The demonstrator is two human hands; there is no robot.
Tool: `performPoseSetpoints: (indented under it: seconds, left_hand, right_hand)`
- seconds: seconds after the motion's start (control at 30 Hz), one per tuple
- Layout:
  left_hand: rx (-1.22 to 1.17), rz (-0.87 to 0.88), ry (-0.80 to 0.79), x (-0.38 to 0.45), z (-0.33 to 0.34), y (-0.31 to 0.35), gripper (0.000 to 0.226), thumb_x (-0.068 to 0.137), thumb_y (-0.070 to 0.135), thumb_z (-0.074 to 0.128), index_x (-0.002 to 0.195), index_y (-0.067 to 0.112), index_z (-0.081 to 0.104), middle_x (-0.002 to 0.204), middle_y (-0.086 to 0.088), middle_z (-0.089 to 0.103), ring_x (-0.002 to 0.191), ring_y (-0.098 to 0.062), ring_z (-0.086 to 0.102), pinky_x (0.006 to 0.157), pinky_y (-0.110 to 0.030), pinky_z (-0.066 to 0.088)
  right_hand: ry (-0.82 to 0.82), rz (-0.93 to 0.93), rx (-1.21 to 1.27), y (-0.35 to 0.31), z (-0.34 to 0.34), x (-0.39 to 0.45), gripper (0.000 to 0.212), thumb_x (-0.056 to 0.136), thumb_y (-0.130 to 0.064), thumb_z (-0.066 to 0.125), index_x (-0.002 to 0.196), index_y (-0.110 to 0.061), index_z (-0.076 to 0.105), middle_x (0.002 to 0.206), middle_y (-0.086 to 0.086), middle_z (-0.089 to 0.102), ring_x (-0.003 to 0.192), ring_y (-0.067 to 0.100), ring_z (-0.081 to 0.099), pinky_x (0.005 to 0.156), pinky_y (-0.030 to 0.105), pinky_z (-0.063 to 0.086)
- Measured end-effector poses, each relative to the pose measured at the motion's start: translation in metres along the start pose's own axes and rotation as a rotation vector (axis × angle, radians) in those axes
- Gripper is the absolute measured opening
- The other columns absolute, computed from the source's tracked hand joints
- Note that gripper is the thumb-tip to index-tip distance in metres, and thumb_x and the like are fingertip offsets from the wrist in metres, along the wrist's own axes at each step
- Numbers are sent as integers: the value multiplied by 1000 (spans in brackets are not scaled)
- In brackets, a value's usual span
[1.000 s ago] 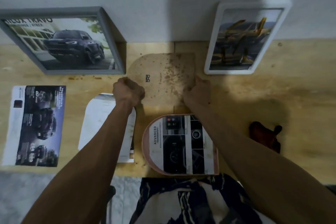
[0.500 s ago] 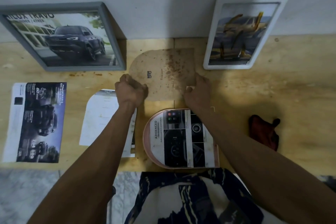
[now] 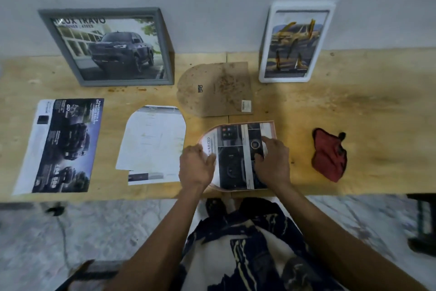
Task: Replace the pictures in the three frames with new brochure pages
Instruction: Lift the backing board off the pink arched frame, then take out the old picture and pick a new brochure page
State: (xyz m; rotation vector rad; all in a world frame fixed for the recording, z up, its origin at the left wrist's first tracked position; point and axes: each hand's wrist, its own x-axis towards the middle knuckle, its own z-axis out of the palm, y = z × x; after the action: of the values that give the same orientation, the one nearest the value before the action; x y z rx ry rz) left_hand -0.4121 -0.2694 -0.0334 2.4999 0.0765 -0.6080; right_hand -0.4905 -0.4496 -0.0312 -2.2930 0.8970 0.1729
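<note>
A pale plywood table [image 3: 354,106] with visible grain spans the middle of the frame, its far edge against a grey-white wall.

Three frames are in view. The largest, a grey rectangular frame [image 3: 162,50] at upper left, leans on the wall, long axis roughly left to right, holding a glossy picture of a dark pickup. A white frame [image 3: 265,54] with rounded corners leans at upper right, long axis up and down, with a yellow vehicle picture inside. The third, a pink arch-shaped frame [image 3: 271,126], lies flat at the lower centre near the table's front edge, its rounded end pointing left and its straight end right, a brochure page [image 3: 236,156] with dark panels and the word "ADVANCED" laid in it.

One full brochure sheet [image 3: 63,144] lies flat at left, long axis up and down. Right of it lies an arch-cut white page [image 3: 153,137], curved end toward the wall, over another printed sheet.

A brown fibreboard backing board [image 3: 217,90], arch-shaped and stained, lies between the two leaning frames, curve pointing left.

A crumpled red cloth [image 3: 329,153] sits at right.

The left hand [image 3: 195,168] has its fingers curled at the frame's rounded end. The right hand [image 3: 273,163] presses spread fingers on the page's right part.
</note>
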Motion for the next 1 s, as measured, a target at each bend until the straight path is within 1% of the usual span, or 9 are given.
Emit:
performPoseSetpoints:
  seconds: [0.1, 0.23, 0.37, 0.5, 0.63, 0.73, 0.87, 0.93, 1.0]
  left_hand:
    - [127, 30, -37, -15, 9, -7, 40, 85, 40, 72, 109, 10, 64, 114, -11, 60, 109, -30, 56, 84, -42, 55]
    - [106, -7, -58, -27, 15, -8, 47, 90, 34, 69, 127, 8, 57, 130, -12, 51, 122, -29, 48, 93, -40, 49]
    - [27, -26, -39, -33, 13, -7, 53, 89, 31, 71, 134, 9, 53, 132, -11, 52, 122, -28, 50, 92, -37, 50]
    - [-173, -25, -11, -36, 10, 0, 47, 88, 19, 74, 127, 13, 49, 126, -9, 59, 112, -26, 61, 82, -34, 56]
    - [-264, 40, -41, -50, 11, 3, 37, 91, 6, 62, 124, 17, 48, 123, -7, 66, 104, -25, 66, 79, -42, 61]
    - [-340, 54, -5, -54, 12, 5, 34, 92, 4, 57, 118, 26, 53, 116, -3, 69, 96, -22, 69, 76, -43, 62]
    - [-496, 32, 67, -65, -1, 11, 29, 96, 0, 55, 111, 24, 56, 106, 4, 68, 83, -10, 67, 62, -10, 53]
    - [-571, 42, 91, -60, -11, 16, 25, 97, 1, 55, 111, 21, 61, 106, 3, 71, 85, -14, 70, 70, -22, 59]
    - [-606, 71, 107, -55, -20, 14, 25, 96, 3, 56, 109, 22, 66, 103, 3, 74, 84, -14, 72, 78, -36, 62]
  right_hand:
    - [-68, 0, -114, 9, 9, -26, 62, 82, -15, 59, 143, -16, 46, 143, 12, 45, 130, 34, 42, 102, 40, 44]
    - [-180, -40, -230, 15, 18, -42, 66, 88, -22, 56, 150, -18, 33, 156, 14, 26, 141, 33, 23, 115, 42, 30]
    - [-260, -40, -285, 17, 22, -45, 76, 91, -32, 59, 155, -17, 21, 163, 14, 8, 148, 34, 7, 121, 45, 16]
    - [-260, -57, -315, 22, 24, -44, 81, 91, -39, 61, 156, -19, 17, 163, 12, 3, 149, 34, 4, 121, 46, 14]
    - [-286, -83, -332, 30, 27, -47, 80, 90, -38, 60, 155, -19, 18, 163, 14, 5, 149, 34, 3, 121, 45, 13]
    - [-242, -114, -292, 28, 17, -44, 64, 87, -30, 61, 144, -20, 37, 153, 13, 26, 139, 32, 24, 114, 45, 29]
    - [-50, -183, -108, 9, -11, -43, 55, 88, -21, 59, 140, -19, 42, 142, 10, 38, 131, 32, 33, 106, 46, 35]
    - [91, -272, -25, -3, -27, -33, 53, 90, -20, 56, 141, -18, 40, 144, 11, 38, 132, 32, 31, 107, 47, 35]
    - [119, -365, -57, -15, -40, -19, 58, 94, -21, 51, 148, -18, 30, 153, 12, 29, 139, 32, 24, 113, 46, 27]
